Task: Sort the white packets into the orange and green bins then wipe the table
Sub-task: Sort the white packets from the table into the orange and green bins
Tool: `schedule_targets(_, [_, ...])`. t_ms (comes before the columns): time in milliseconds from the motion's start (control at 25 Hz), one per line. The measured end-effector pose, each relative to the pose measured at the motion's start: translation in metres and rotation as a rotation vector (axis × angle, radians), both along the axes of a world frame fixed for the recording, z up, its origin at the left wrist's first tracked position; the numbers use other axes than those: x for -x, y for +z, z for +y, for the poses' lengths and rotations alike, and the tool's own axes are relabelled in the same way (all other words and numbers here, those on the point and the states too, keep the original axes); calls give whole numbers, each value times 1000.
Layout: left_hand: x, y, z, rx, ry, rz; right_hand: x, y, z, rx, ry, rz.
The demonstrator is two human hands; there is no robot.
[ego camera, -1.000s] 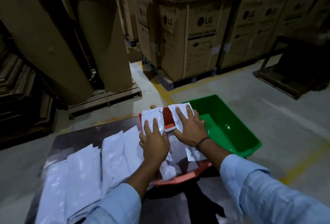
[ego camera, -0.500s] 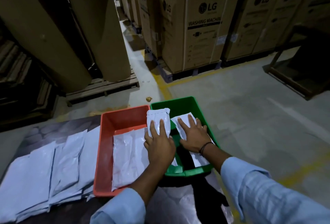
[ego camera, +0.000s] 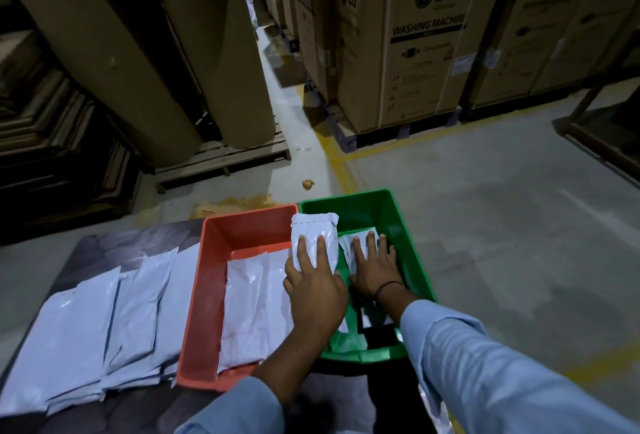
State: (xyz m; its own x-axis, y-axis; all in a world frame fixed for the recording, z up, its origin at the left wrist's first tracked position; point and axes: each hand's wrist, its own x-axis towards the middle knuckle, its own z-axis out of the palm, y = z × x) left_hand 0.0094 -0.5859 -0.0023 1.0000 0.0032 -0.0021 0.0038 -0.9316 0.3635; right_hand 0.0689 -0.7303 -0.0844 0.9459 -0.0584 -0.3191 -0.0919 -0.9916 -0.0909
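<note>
The left hand point(ego camera: 313, 283) is resting straight fingers on a white packet point(ego camera: 313, 236) lying across the rim shared by the orange bin point(ego camera: 204, 281) and the green bin point(ego camera: 360, 206). The right hand point(ego camera: 372, 269) is pressing flat inside the green one. Not being pinched, the packet may be sliding into the wrong bin.

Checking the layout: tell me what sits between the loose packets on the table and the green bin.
The orange bin, white packets inside, stands between the loose packets and the green bin, seen in the head view.
</note>
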Motion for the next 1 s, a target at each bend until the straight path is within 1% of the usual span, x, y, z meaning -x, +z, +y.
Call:
schedule_targets(120, [1,-1,0,4,-1,-13,-1,-16,-5,57,30,9])
schedule_targets(280, [-1,-6,0,-10,5,-19,-4,-22,-2,41,6,34])
schedule_targets(520, [-3,-7,1,-26,1,-17,-13,-4,3,1,-4,145])
schedule_targets(600, [-3,-5,2,-25,-3,-24,-11,12,-1,-22,12,124])
schedule_targets(640, [-4,-4,3,-14,-5,-34,-10,23,-3,-53,19,61])
schedule_targets(680, [-5,-3,2,2,-12,-47,-9,35,-6,-101,22,-61])
schedule_targets(800, [-7,-1,-16,40,-54,-77,-2,65,-25,-200,-3,-544])
schedule_targets(840, [-7,0,-26,37,-62,-76,-1,68,-35,-219,-50,-654])
schedule_targets(880, [-7,-1,-38,31,-57,-64,2,70,-45,-238,-103,-694])
schedule_targets(920, [-8,-3,-49,28,-44,-35,6,71,-53,-249,-141,-668])
schedule_targets(1000, [-10,-10,-66,15,-25,35,18,66,-64,-253,-163,-541])
